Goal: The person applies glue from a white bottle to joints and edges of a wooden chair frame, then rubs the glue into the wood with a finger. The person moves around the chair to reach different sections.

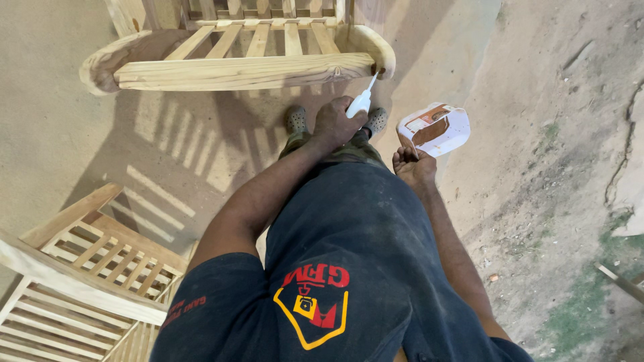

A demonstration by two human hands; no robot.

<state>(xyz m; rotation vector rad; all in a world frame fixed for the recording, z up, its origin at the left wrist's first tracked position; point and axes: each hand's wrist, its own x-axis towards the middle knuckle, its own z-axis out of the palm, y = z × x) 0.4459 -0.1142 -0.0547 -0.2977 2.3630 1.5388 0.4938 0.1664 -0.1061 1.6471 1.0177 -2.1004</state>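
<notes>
My left hand (333, 123) grips a white bottle (360, 104), its nozzle touching the front right corner of the wooden bench (241, 70), so I judge I'm mid-application at that joint. My right hand (414, 167) pinches a cut white container (435, 129) of brown stuff. Next comes a steady squeeze, tip kept on the spot.

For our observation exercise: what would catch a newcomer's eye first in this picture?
First, the left hand at centre, pressing a white squeeze bottle with its nozzle at the front corner of the pale slatted wooden chair above. Next, the right hand holds a cut-open white container smeared brown inside.
</notes>
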